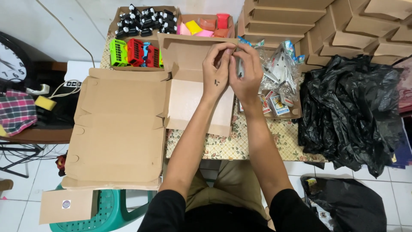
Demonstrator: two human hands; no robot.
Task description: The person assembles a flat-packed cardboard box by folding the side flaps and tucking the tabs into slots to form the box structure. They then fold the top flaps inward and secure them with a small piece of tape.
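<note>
Cardboard box (195, 86), half folded and open, lies on the desk (223, 146) with its lid flap standing up at the far side. Both hands meet at the top right corner of that flap. The left hand (218, 71) has its fingers (223, 50) curled narrow around the flap's edge, and the right hand (248, 73) pinches the same corner from the other side, fingers close together on the cardboard. Just right of the hands sits a clear plastic bag (279, 68) of small packets over a tray of little boxes (279, 105). Flat unfolded cardboard (118, 129) lies to the left, toy buses (135, 52) behind it. Black plastic bags (352, 107) are heaped at the right, with stacked folded boxes (300, 17) beyond.
</note>
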